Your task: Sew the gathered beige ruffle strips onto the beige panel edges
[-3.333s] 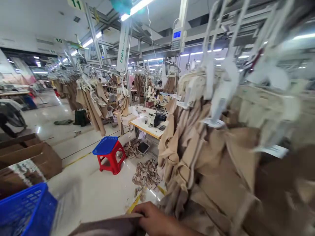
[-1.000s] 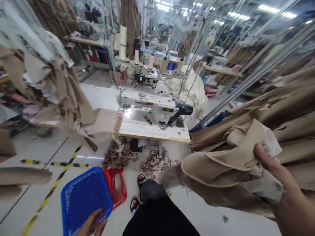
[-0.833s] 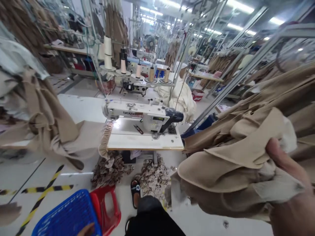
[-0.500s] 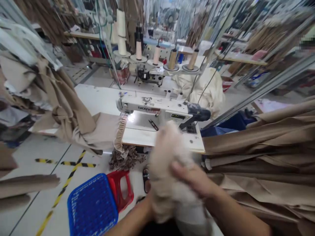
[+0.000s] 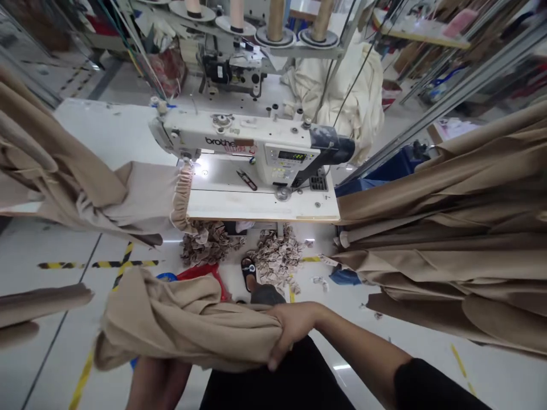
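Observation:
My right hand (image 5: 290, 329) is closed on one end of a bunched beige garment (image 5: 183, 324). The garment stretches out to the left at lap height and covers most of the red stool (image 5: 200, 274) on the floor. My left forearm (image 5: 157, 382) comes up beneath the cloth, and its fingers are hidden under the fabric. Ahead stands a white sewing machine (image 5: 256, 142) on a pale table (image 5: 265, 208). Another beige piece with a gathered edge (image 5: 182, 193) hangs from the needle end.
Beige garments hang close on the right (image 5: 448, 228) and on the left (image 5: 64, 176). Heaps of fabric scraps (image 5: 277, 259) lie under the table near my sandalled foot (image 5: 248, 270). Thread cones (image 5: 276, 17) stand behind the machine. Yellow-black tape (image 5: 98, 264) marks the floor.
The beige bundle has gone from in front of me, held up in both hands, down and out to the left over the stool. The view has tilted down toward the machine.

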Action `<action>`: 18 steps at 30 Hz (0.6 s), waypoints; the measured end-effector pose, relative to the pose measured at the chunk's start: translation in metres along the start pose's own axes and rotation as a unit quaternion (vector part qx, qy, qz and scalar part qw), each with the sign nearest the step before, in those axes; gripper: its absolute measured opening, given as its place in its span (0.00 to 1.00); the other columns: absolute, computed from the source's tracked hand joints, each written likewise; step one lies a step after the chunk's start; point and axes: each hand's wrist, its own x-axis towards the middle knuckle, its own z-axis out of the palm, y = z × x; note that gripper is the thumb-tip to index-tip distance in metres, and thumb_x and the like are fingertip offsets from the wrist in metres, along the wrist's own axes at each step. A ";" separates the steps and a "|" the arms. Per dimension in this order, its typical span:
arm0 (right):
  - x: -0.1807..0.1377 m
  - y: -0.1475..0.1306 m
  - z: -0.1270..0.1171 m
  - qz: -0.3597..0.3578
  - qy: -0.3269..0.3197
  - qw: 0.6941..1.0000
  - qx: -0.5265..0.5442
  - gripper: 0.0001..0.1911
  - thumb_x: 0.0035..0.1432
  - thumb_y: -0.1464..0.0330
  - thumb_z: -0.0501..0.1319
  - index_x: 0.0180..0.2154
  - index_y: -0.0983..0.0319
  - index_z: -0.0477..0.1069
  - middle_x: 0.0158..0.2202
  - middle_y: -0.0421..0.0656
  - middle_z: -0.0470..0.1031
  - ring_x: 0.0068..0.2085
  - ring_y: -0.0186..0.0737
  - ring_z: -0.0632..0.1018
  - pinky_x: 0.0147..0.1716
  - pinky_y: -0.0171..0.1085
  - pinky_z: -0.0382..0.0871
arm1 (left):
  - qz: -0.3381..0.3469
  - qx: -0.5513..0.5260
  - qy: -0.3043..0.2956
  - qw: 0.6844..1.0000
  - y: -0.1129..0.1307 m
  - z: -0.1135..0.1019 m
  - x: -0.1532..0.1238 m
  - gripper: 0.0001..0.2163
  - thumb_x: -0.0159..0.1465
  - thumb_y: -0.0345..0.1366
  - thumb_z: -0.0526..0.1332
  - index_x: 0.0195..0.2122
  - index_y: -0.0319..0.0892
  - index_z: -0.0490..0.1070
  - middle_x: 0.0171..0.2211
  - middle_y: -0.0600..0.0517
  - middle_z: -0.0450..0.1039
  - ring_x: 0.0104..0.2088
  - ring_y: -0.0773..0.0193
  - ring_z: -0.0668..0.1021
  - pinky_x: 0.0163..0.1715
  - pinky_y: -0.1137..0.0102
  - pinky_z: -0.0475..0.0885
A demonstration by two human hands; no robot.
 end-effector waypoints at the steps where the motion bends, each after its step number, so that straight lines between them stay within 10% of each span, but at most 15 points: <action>1: -0.005 -0.002 0.000 0.017 0.011 1.000 -0.016 0.28 0.40 0.58 0.81 0.42 0.61 0.80 0.37 0.34 0.81 0.39 0.38 0.80 0.39 0.32 0.74 | -0.020 -0.006 0.006 1.000 -0.004 -0.003 -0.001 0.20 0.67 0.44 0.62 0.60 0.57 0.74 0.47 0.52 0.84 0.54 0.47 0.81 0.49 0.57 0.82; 6: -0.033 -0.017 0.008 0.060 0.143 0.983 -0.098 0.37 0.40 0.65 0.78 0.55 0.59 0.75 0.44 0.37 0.80 0.42 0.41 0.79 0.40 0.32 0.72 | -0.123 0.039 0.015 0.992 -0.038 -0.030 -0.003 0.23 0.65 0.27 0.60 0.62 0.46 0.71 0.40 0.48 0.85 0.35 0.52 0.86 0.36 0.57 0.84; 18: -0.061 -0.062 0.042 0.080 0.257 0.948 -0.171 0.32 0.44 0.62 0.75 0.52 0.60 0.76 0.46 0.42 0.81 0.47 0.50 0.79 0.46 0.40 0.71 | -0.158 0.119 -0.063 0.978 -0.051 -0.078 0.006 0.10 0.58 0.34 0.71 0.38 0.33 0.79 0.35 0.36 0.84 0.37 0.46 0.86 0.36 0.61 0.82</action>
